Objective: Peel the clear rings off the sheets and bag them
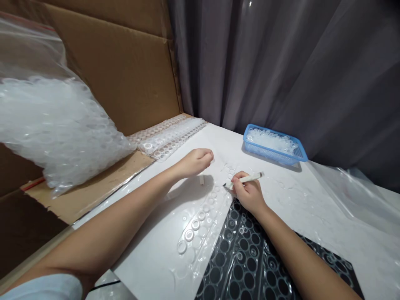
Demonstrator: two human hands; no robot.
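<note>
While the R hand (248, 193) is gripping a pen (250, 178) w/ closed fingers, the dark tip is pointing L, nr the far end of a row of rings (195, 225); can't tell if it's touching the film (215, 221). The L hand (196, 161) is hanging in a loose fist over the tabletop (140, 246), can't tell if it's holding anything; a small white tube (202, 180) is lying in its shadow. The row is running toward the tabletop's far edge, L of a black sheet (243, 258) that's lying under the R forearm. A blue basket (265, 155) w/ more rings is sitting by the far edge, strips (175, 135) are lying nr the far L corner, & a big bag (68, 121) is bulging beyond the L edge.
</note>
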